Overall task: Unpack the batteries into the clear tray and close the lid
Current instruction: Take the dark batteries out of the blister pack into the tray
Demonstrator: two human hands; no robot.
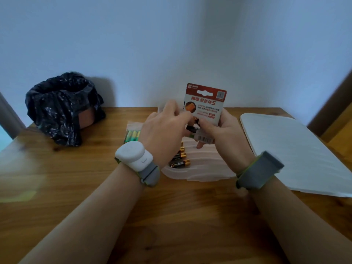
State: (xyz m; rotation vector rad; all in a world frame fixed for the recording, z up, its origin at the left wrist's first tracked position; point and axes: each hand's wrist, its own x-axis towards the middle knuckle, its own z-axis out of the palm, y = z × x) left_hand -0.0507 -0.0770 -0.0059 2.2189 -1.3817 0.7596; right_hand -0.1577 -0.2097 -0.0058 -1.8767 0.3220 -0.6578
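Pack: a red-and-white cardboard blister pack (205, 103), a flat card with a rounded hang slot at the top and a clear plastic bubble at its lower end, is held upright above the far part of the tray.
Writing: the card carries a red band of Chinese characters ending in "5", too blurred to read. There is a QR square at its top right and a barcode on the lower strip.
Grip, right: the right hand (222, 130) is curled round the pack's right edge and lower end, with its thumb across the front.
Grip, left: the left hand (163, 128) has thumb and forefinger pinched together on a black-and-gold battery (191, 128) at the bubble.
Tray: the clear tray (200, 176), frosted ribbed plastic with rounded corners, sits mid-table under both hands.
Contents: loose batteries (180, 163), glossy black cylinders with gold ends, lie side by side in the tray's left grooves.
Lid: the flat translucent white lid (289, 149) lies on the table to the tray's right, apart from it.
Left of tray: a clear-wrapped bundle of green batteries (133, 135).
Far left: a crinkled black plastic bag (61, 105) drapes over a container.
Table: a varnished wooden table (152, 216) with visible grain.
Wrists: a smooth white device (133, 156) on a grey strap is on the left, and a grey fabric band (261, 170) on the right.
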